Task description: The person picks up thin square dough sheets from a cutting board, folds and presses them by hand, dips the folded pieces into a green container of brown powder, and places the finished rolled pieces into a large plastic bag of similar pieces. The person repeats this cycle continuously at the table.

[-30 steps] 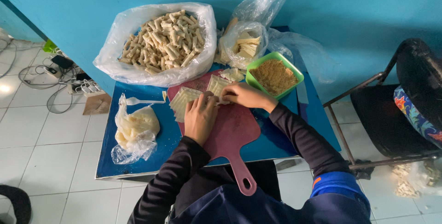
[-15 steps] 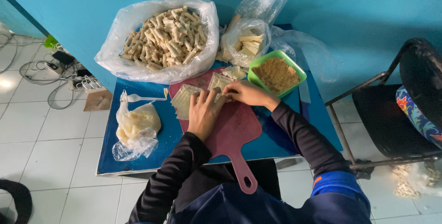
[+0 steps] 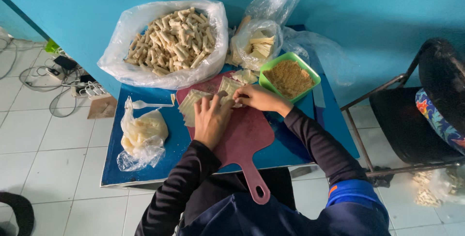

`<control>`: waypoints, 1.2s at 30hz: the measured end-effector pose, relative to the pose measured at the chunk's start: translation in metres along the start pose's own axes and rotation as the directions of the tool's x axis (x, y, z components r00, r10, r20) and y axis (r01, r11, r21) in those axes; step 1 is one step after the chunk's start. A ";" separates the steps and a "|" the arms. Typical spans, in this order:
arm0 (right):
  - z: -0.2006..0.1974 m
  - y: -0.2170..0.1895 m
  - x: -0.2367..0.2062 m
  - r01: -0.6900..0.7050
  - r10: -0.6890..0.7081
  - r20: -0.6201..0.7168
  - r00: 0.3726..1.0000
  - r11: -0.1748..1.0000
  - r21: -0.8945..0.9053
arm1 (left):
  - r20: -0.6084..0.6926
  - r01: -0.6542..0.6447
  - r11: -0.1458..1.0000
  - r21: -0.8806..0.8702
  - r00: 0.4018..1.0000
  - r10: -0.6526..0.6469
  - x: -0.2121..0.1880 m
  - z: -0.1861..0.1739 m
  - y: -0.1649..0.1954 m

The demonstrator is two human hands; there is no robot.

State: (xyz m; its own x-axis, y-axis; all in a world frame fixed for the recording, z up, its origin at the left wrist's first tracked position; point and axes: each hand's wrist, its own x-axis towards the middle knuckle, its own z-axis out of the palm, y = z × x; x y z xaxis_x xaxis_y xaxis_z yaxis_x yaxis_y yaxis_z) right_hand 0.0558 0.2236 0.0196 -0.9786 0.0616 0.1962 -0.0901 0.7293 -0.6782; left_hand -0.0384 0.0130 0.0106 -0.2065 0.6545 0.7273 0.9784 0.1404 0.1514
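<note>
Floor, far left: cables and a power strip (image 3: 72,83) on white tiles, well clear of the surface.

Surface (image 3: 145,168): blue, rectangular, its far edge against a blue wall; bare blue room along the near-left edge.

Small clear bag (image 3: 141,136): pale contents, lying left of the board, mouth crumpled toward the near edge. A white plastic spoon (image 3: 150,104) lies just beyond it, long axis left to right.

Large clear bag (image 3: 167,44): open-mouthed, heaped with short pale rolls, at the far left of the surface.

Cutting board (image 3: 244,139): dark red, centre of the surface; long axis runs far to near, handle pointing toward the person and overhanging the near edge.

Stack of wrappers (image 3: 190,106): pale squares at the board's far-left corner, partly under the left fingers.

Left hand (image 3: 211,119): flat, palm down, fingers spread and pointing away, pressing on the board.

Wrapper (image 3: 228,86): pale sheet on the board's far end, between the two hands; much of it is hidden.

Right hand (image 3: 259,98): fingers curled, pinching the wrapper's edge; exact grip hard to make out.

Green tray (image 3: 289,77): brown crumb filling, just right of the board.

Second bag (image 3: 256,47): folded pale sheets, behind the tray.

Chair (image 3: 411,119): black, right of the surface, cut off by the frame.
</note>
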 end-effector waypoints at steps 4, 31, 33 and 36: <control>-0.002 -0.001 -0.001 -0.023 0.021 0.030 0.999 0.997 0.073 | 0.022 -0.060 0.993 0.099 0.998 0.058 0.004 0.006 0.001; 0.000 -0.009 0.002 0.063 -0.072 -0.046 0.996 0.983 -0.171 | 0.068 0.021 0.999 -0.033 0.998 -0.019 -0.006 0.005 0.007; 0.003 -0.008 0.002 0.033 -0.043 -0.053 0.998 0.984 -0.178 | 0.099 0.015 0.999 -0.045 0.995 -0.010 -0.005 0.004 0.007; 0.004 -0.007 0.002 0.038 -0.047 -0.046 0.998 0.981 -0.188 | 0.086 0.019 0.998 -0.055 0.996 -0.014 -0.004 0.002 0.009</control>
State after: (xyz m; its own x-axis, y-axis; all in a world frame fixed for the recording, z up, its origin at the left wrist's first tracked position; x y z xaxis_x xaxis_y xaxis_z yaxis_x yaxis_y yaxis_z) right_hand 0.0541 0.2159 0.0215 -0.9638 0.0581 0.2604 -0.0908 0.8465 -0.5247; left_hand -0.0286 0.0131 0.0071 -0.2199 0.7140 0.6647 0.9730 0.1117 0.2020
